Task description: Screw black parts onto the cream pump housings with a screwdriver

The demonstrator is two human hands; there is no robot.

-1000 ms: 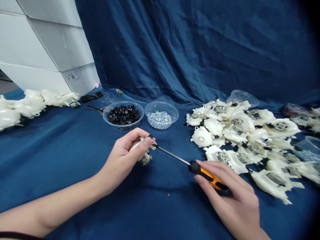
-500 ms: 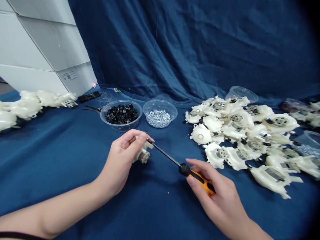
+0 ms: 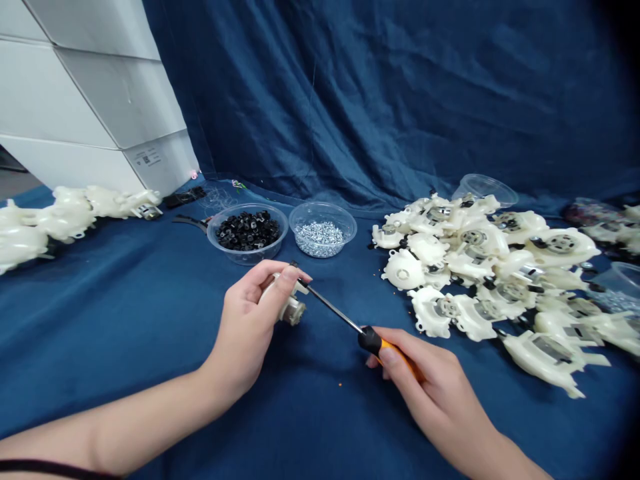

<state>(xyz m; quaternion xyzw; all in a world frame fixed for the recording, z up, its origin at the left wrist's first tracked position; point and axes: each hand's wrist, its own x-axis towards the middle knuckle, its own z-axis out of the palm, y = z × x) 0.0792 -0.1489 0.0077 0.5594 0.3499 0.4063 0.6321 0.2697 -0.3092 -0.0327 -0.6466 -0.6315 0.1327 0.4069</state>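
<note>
One plastic housing [image 3: 293, 311] rests in the left hand [image 3: 245, 327].

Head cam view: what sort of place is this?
Probably a small-parts assembly or teardown bench. The right hand holds a screwdriver to a housing in the left hand, a clear bowl holds small silver screws, and white plastic motor housings lie heaped nearby.

- Dark blue cloth [image 3: 125, 333] spread over the work surface, rumpled toward the far edge
- Clear bowl [image 3: 249, 257] of black plastic parts [image 3: 247, 231] near the far edge
- Clear bowl [image 3: 323, 207] of silver screws [image 3: 320, 239] just beside it
- Heap of white plastic motor housings [image 3: 480, 267] toward the right edge
- Row of white housings [image 3: 65, 220] along the left edge
- Dark strip [image 3: 190, 222] near the far edge, too small to tell
</note>
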